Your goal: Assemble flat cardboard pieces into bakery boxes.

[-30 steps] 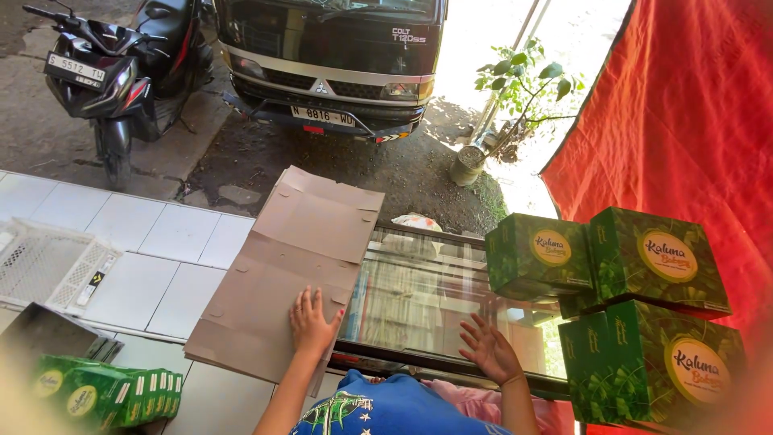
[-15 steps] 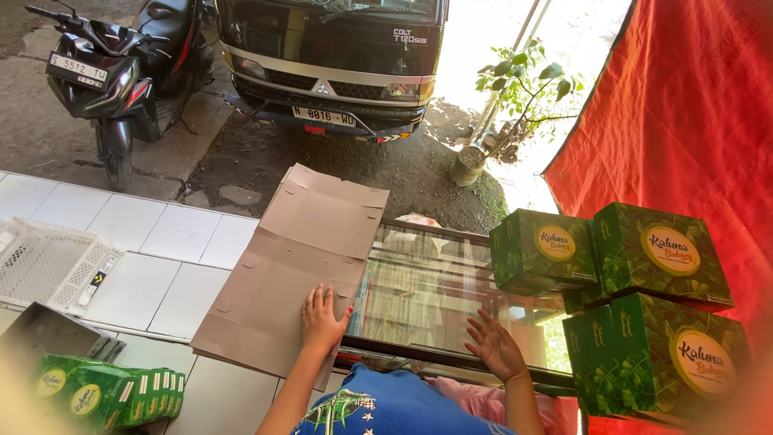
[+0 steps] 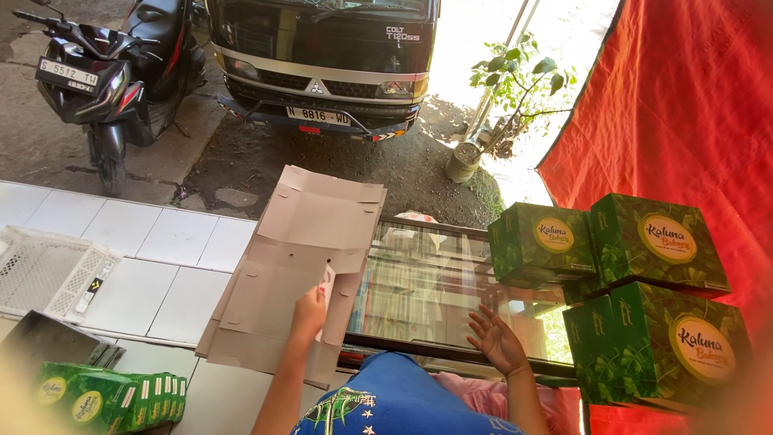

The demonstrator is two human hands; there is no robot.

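While the left hand (image 3: 310, 304) is lying on the flat cardboard (image 3: 299, 266) at lower centre of the frame, its fingers are closing on the edge of a flap there, lifting it slightly. The cardboard is an unfolded brown box blank, lying partly on the glass worktop (image 3: 435, 282) and partly overhanging the white tiled floor (image 3: 169, 266) to the left. The right hand (image 3: 498, 338) is hovering wide open, fingers spread, just above the glass at lower centre right, holding nothing; whether it is touching the glass is hard to tell.

Green boxes (image 3: 628, 290) with round yellow labels are standing stacked on the right of the worktop, against a red cloth (image 3: 684, 113) filling the upper right. More flattened green boxes (image 3: 113, 395) are sitting in the lower left corner, with a white plastic crate (image 3: 48, 274) on the tiles above them. A motorbike (image 3: 113, 72) is parked in the upper left, a truck (image 3: 322, 56) at top centre, and a small potted plant (image 3: 491, 121) is growing to the truck's right.
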